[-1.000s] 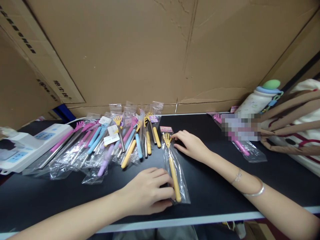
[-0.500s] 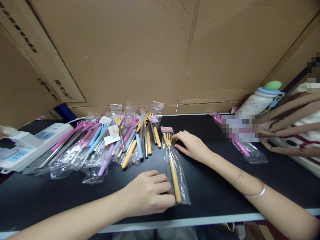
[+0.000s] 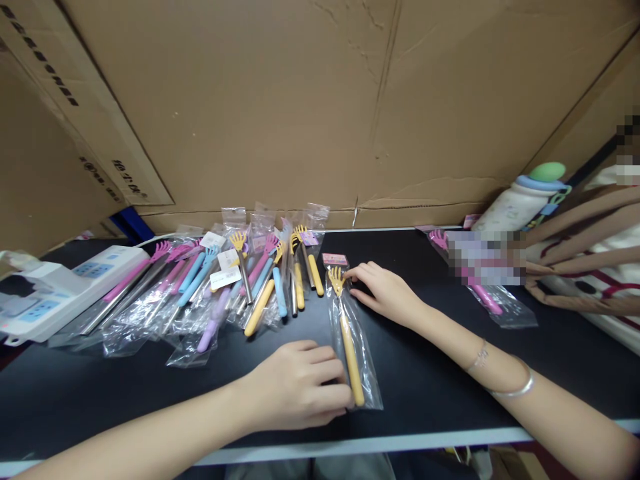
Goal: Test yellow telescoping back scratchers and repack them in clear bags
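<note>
A yellow back scratcher (image 3: 353, 353) in a clear plastic bag lies on the black table, its clawed head pointing away from me and a pink label at the top. My left hand (image 3: 303, 387) is closed, its curled fingers at the bag's lower left edge beside the handle end. At the upper right edge, close to the claws, my right hand (image 3: 377, 290) pinches the bag between thumb and bent fingers. To the left lies a pile of bagged back scratchers (image 3: 260, 307) in pink, blue, purple and yellow, some with white stickers.
A white power strip (image 3: 83, 287) sits at the left. At the right are a pink bagged back scratcher (image 3: 485, 297), partly blurred out, a white bottle (image 3: 515, 207) with a green-topped lid, and a person's striped sleeve (image 3: 585, 253). Cardboard (image 3: 280, 113) walls the back.
Hardly anything differs. The whole view has shifted very slightly; both hands stay where they were at the yellow back scratcher's bag.
</note>
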Motion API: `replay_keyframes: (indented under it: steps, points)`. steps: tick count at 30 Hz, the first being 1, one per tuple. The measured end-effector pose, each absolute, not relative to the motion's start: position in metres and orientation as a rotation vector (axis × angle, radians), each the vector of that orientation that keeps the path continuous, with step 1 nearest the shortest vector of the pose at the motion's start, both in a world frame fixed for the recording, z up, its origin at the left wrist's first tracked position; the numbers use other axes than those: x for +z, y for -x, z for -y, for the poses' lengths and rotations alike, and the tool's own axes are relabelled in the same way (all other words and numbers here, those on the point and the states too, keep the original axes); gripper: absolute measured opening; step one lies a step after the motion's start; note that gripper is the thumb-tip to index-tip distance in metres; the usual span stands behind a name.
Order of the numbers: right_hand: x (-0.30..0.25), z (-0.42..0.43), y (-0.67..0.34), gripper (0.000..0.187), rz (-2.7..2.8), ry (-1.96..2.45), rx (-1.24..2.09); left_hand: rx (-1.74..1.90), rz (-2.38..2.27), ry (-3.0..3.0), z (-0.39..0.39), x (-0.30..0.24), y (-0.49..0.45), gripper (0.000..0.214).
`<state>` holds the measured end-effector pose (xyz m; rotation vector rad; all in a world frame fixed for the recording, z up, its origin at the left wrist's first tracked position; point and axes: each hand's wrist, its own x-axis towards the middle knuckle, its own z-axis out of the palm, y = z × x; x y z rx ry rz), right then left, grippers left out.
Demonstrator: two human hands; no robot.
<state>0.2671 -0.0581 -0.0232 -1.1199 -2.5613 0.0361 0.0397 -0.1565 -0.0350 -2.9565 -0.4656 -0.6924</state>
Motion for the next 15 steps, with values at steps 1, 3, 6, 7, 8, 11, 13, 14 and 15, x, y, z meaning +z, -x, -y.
replay_keyframes:
  steps: [1, 3, 6, 7, 8, 11, 13, 14, 15]
  points:
    - [-0.023, 0.058, -0.267, 0.02, 2.561, 1.117, 0.037, -0.681, 0.472, 2.968, 0.157, -0.035, -0.039, 0.008]
    - [-0.022, 0.059, -0.267, 0.021, 2.563, 1.116, 0.036, -0.665, 0.483, 2.99, 0.157, -0.035, -0.039, 0.009]
    - [-0.023, 0.059, -0.267, 0.021, 2.57, 1.126, 0.031, -0.66, 0.462, 3.012, 0.156, -0.034, -0.04, 0.01]
    - [-0.023, 0.058, -0.267, 0.021, 2.57, 1.13, 0.036, -0.666, 0.442, 3.013, 0.155, -0.031, -0.04, 0.01]
    - [-0.023, 0.057, -0.267, 0.021, 2.565, 1.136, 0.041, -0.686, 0.417, 3.001, 0.154, -0.028, -0.039, 0.011]
    - [-0.014, 0.056, -0.272, 0.021, 2.534, 1.125, 0.029, -0.8, 0.361, 2.85, 0.15, -0.007, -0.03, 0.013]
    - [0.005, 0.059, -0.279, 0.02, 2.482, 1.071, -0.04, -0.877, 0.382, 2.694, 0.147, 0.014, -0.016, 0.015]
    - [0.017, 0.062, -0.283, 0.018, 2.443, 1.032, -0.086, -0.924, 0.413, 2.63, 0.146, 0.025, -0.007, 0.016]
    - [0.032, 0.067, -0.289, 0.018, 2.374, 1.0, -0.136, -1.04, 0.505, 2.586, 0.145, 0.035, 0.003, 0.018]
